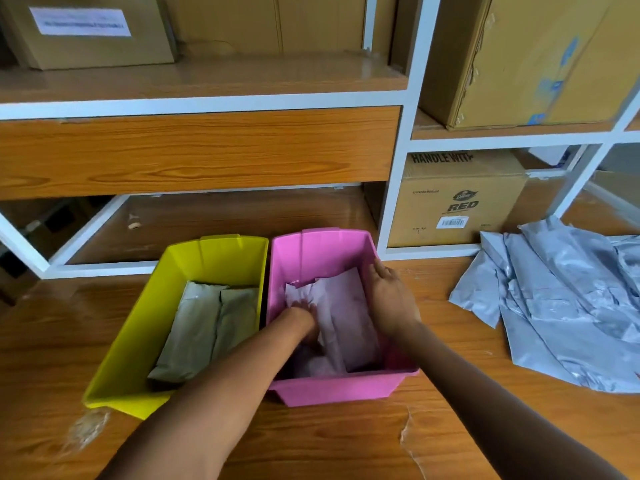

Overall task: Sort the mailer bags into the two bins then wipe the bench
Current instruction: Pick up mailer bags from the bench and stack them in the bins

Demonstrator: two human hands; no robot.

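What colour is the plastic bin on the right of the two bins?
Pink. The pink plastic bin shows best in the head view, right beside the yellow plastic bin.

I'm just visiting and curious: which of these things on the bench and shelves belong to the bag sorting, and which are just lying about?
In the job: yellow bin, pink bin, sorted bags, loose grey bags, bench, left hand and right hand at the pink bin.
Just lying about: cardboard boxes, shelves.
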